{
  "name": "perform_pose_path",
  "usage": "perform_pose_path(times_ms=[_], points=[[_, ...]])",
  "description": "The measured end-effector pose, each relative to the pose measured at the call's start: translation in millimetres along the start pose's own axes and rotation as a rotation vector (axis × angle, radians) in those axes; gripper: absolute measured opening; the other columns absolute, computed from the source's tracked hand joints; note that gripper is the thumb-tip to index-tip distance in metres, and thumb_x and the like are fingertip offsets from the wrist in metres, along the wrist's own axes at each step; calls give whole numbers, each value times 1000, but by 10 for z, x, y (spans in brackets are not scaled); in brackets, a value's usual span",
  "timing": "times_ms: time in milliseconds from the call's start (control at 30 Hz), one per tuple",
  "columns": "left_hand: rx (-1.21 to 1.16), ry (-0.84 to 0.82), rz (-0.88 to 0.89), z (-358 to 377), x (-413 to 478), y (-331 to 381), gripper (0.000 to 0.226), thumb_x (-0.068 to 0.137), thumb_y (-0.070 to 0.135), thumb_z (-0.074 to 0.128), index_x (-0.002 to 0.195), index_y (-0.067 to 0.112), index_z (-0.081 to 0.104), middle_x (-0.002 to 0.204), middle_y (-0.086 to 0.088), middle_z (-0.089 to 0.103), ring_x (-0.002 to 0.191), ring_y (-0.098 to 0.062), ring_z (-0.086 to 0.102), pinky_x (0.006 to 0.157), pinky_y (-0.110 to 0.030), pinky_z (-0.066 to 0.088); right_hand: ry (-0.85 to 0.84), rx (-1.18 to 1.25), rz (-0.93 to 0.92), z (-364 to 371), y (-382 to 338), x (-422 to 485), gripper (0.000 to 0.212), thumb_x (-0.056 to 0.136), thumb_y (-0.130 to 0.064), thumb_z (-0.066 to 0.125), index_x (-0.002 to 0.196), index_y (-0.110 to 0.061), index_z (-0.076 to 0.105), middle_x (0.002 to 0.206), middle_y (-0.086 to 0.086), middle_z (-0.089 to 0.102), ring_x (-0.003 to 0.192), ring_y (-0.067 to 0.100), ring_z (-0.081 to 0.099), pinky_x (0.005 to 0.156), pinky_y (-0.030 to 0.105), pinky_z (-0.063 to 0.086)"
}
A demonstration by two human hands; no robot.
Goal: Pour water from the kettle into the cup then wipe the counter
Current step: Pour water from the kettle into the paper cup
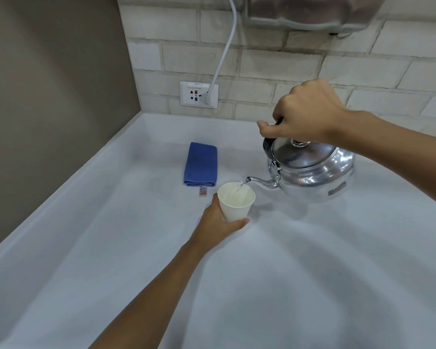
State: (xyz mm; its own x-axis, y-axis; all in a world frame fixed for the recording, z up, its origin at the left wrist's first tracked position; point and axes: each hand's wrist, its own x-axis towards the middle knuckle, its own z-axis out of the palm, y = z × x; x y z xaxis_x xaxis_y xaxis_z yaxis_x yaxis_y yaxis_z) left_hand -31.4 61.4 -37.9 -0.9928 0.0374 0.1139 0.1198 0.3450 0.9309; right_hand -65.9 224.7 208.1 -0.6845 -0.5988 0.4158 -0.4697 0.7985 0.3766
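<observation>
Spill risk: right hand (310, 112) clamped on tilted kettle (312, 170), left hand (218, 220) wrapped round light cup (235, 201); overtilt floods worktop (287, 273).

Counted on the bench (312, 273):
- 1 metal kettle (312, 172), with 1 lid (301, 153) and 1 spout (259, 182)
- 1 white paper cup (234, 206)
- 1 folded blue cloth (201, 164), plus 1 small tag (203, 192) beside it
- 2 hands: left hand (217, 224), right hand (305, 112)

On the wall:
- 1 socket plate (198, 94)
- 1 white cable (224, 49), plugged in
- 1 metal fixture (310, 13), cut off by top edge
</observation>
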Motion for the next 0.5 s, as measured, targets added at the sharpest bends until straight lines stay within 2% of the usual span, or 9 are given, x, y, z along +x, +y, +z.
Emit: perform_pose_path(times_ms=[267,500], points=[[-1,-6,-2,2,2,-12,84,63,43,80,132,29,34,128,6,52,111,-12,50,85,-21,42,-3,-35,-38,-29,1,19,59,82,-41,50,39,-11,23,35,3,16,39,18,12,48,22,12],[19,3,-2,10,19,-35,85,62,44,81,131,27,35,129,5,52,112,-14,51,88,-25,44,-9,-48,-58,-40,17,33,60,83,-42,48,38,-11,24,35,3,18,38,18,13,47,22,13]])
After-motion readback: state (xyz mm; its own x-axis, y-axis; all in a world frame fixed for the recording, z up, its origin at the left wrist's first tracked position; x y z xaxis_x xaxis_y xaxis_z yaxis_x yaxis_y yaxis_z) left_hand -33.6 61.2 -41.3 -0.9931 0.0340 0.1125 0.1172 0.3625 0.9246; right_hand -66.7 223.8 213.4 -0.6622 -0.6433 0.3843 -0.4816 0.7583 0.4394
